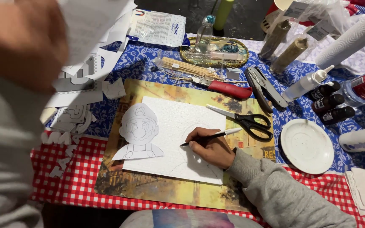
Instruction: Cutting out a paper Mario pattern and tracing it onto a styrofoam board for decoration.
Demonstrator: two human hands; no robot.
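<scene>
1. Right hand pinched around a pen, tip on white foam sheet.
2. Left hand blurred, raised left of sheet; grip unreadable.
3. Sheet flat, paper character cutout overlapping its left edge.

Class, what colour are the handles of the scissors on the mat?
Black handles on the scissors, seen in the head view.

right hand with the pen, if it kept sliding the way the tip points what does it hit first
The right hand aims its pen leftward across the white sheet. First in line is probably the paper character cutout, lying at the sheet's left edge.
</scene>
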